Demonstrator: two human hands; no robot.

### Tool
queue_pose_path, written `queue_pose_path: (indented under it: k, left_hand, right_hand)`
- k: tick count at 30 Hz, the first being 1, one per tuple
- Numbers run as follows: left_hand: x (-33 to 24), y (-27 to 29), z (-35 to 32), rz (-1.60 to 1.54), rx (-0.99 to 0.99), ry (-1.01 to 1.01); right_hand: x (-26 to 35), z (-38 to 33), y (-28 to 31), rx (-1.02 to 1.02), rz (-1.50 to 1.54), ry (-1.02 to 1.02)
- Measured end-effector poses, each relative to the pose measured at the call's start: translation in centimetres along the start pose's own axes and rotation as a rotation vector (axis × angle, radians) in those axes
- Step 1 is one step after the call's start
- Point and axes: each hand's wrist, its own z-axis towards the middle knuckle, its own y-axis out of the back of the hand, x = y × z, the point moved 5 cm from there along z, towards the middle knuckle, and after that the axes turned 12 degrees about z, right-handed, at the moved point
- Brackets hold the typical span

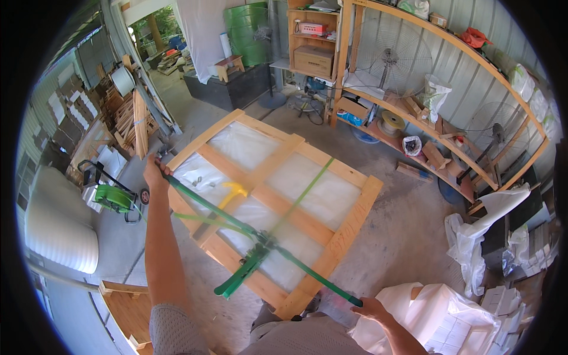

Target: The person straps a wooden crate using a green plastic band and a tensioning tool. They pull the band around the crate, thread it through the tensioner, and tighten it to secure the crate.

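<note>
A green strapping tool (260, 239) with long handles lies spread over the near part of a wooden crate (278, 157). My left hand (155, 171) is closed round the far left handle end, beyond the crate's left edge. Closed on the opposite handle end, my right hand (374, 310) is at the lower right, off the crate's near corner. A green plastic strap (305, 192) crosses the crate and runs into the tool's head. Its loose length extends left past the crate. On a slat rests a yellow hammer (232, 193). White film shows between the slats.
To the left stand a strap reel cart (112, 198) and a large white foam roll (62, 228). Wooden shelving (408, 127) with fans and boxes lines the right wall. Plastic-wrapped white boxes (452, 319) are near my right arm; a wooden pallet (127, 310) is near my left.
</note>
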Motion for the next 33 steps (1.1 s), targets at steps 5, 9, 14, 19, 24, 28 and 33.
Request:
queue_pose_path:
  k: [5,9,14,19,24,28,33]
  left_hand:
    - [-2.6,-0.9,-4.8,-0.049,0.141,-0.047]
    - [-5.4,-3.2,-10.5,-0.074,0.226,-0.100]
    - [-9.4,-7.7,-19.0,-0.106,0.368,-0.175]
    - [-11.3,-10.0,-29.3,-0.204,0.538,-0.311]
    - [-3.3,-11.2,-47.4,0.157,1.348,-1.006]
    - [11.0,-10.7,-57.8,0.253,1.678,-0.973]
    - [27.1,-7.5,-56.2,0.568,1.711,-0.306]
  right_hand:
    - [1.1,3.4,-5.6,0.027,-0.061,-0.066]
    - [-0.4,3.9,-8.1,-0.063,-0.072,-0.075]
    - [-3.5,4.4,-9.6,-0.213,0.099,-0.013]
    - [-5.6,5.1,-12.8,-0.232,0.201,-0.090]
    - [-4.4,4.9,-11.0,-0.289,0.244,-0.193]
    - [-1.4,6.8,-5.8,-0.466,0.285,-0.199]
    - [0.8,9.4,0.9,-0.756,0.223,-0.174]
